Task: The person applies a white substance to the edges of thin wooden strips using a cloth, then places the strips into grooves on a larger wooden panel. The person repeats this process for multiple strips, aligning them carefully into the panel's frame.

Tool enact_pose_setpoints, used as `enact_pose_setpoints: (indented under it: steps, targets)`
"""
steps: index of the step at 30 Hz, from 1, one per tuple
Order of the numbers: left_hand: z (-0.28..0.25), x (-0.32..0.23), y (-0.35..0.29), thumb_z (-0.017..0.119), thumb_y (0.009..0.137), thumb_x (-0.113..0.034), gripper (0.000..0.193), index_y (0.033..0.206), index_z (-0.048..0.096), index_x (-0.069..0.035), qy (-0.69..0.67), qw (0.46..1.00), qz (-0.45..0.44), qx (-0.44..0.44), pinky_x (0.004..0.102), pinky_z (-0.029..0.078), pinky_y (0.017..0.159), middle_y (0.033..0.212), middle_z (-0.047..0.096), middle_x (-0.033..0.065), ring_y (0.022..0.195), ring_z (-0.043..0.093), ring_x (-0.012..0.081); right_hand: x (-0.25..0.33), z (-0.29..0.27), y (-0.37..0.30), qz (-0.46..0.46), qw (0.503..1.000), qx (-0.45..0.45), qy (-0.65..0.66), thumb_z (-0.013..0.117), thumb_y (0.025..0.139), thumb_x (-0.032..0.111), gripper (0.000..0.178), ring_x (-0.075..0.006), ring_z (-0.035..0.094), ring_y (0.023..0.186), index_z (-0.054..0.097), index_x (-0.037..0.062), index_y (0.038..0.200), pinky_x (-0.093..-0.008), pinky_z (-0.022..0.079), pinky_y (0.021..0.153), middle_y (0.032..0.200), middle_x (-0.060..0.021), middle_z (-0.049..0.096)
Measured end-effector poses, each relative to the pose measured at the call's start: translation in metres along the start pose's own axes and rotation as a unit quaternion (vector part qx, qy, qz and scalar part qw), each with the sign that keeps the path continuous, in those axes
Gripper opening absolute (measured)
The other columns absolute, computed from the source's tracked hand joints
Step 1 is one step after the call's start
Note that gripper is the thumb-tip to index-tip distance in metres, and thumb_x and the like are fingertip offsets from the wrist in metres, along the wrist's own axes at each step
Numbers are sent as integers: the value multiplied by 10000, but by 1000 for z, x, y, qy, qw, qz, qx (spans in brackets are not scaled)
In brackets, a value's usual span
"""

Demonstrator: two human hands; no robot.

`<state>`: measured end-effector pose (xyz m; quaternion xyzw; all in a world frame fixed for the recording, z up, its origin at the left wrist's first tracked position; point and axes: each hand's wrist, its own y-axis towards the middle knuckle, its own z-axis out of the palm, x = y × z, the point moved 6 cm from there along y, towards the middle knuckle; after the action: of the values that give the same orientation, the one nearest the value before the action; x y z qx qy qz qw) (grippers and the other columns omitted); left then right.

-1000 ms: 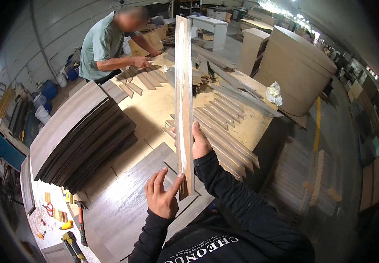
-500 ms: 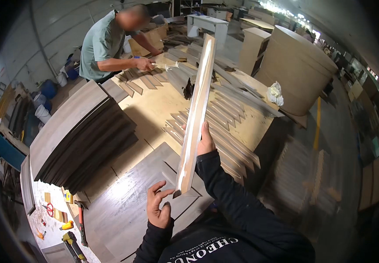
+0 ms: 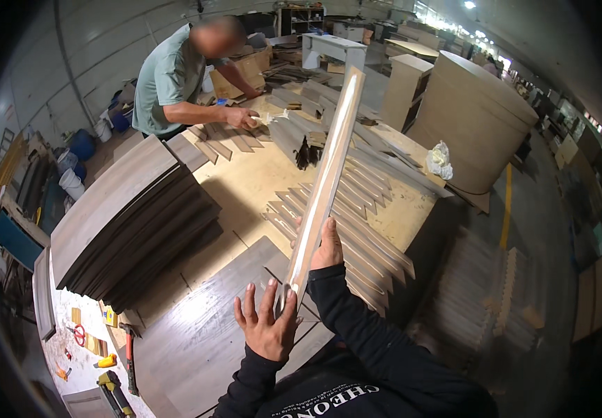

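Note:
A long wooden strip (image 3: 329, 171) with a line of white glue along its face slants up and away in front of me. My right hand (image 3: 327, 247) is closed around its edge in the lower half, partly hidden behind it. At the strip's near, mitred end, my left hand (image 3: 267, 327) has its fingers spread, with the fingers nearest the strip touching its tip. Below lies a grey-brown wood panel (image 3: 189, 327). Beyond the strip, several glue-lined strips (image 3: 367, 240) lie side by side on the pale worktable (image 3: 245, 164).
A tall stack of curved boards (image 3: 134, 209) stands at the left. Red scissors (image 3: 79, 334), a hammer (image 3: 130, 359) and a nail gun (image 3: 114, 393) lie at lower left. Across the table a co-worker (image 3: 172, 83) leans over strips. A large curved cabinet (image 3: 475, 118) stands far right.
My left hand has turned and spread its fingers, coming up against the strip's near end. My right hand still grips the strip. The co-worker's hand has shifted slightly.

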<state>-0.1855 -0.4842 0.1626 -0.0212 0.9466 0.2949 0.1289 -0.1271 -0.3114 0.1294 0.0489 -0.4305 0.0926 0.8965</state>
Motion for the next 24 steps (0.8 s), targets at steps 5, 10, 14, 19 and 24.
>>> enact_pose_setpoints:
  steps: [5, 10, 14, 19, 24]
  targets:
    - [-7, -3, -3, 737, 574, -149, 500, 1055, 612, -206, 39, 998, -12, -45, 502, 156, 1030, 1203, 502, 67, 1250, 299, 346, -4, 1, 2, 8, 999, -3, 31, 387, 834, 624, 672, -194, 538, 774, 424, 56, 1192, -330, 481, 651, 1006, -117, 558]
    - [-13, -5, -5, 743, 580, -155, 431, 995, 631, -190, 33, 996, 4, -81, 487, 200, 999, 1016, 557, 23, 1163, 383, 303, -12, -8, 5, 34, 998, -29, 32, 377, 834, 629, 675, -206, 527, 815, 395, 82, 1229, -352, 476, 673, 1066, -117, 530]
    - [-11, 0, -11, 754, 584, -166, 359, 928, 653, -192, 47, 991, 13, -127, 457, 245, 957, 879, 573, -11, 1067, 446, 247, -14, -8, 5, 34, 996, -57, 56, 370, 835, 629, 662, -223, 520, 803, 387, 100, 1233, -365, 471, 669, 1075, -112, 515]
    - [-15, 6, -10, 768, 566, -167, 283, 829, 665, -192, 51, 982, 0, -180, 426, 284, 889, 783, 565, -31, 982, 479, 211, -24, -15, 9, 31, 993, -76, 80, 364, 839, 626, 643, -225, 509, 769, 397, 105, 1214, -376, 467, 646, 1057, -110, 515]
    - [-17, 19, -10, 759, 606, -185, 188, 731, 619, -170, 19, 980, -21, -196, 390, 287, 846, 751, 538, -33, 911, 495, 189, -34, -18, 12, 26, 987, -130, 89, 353, 869, 582, 599, -223, 542, 634, 413, 76, 1184, -348, 475, 543, 981, -120, 578]
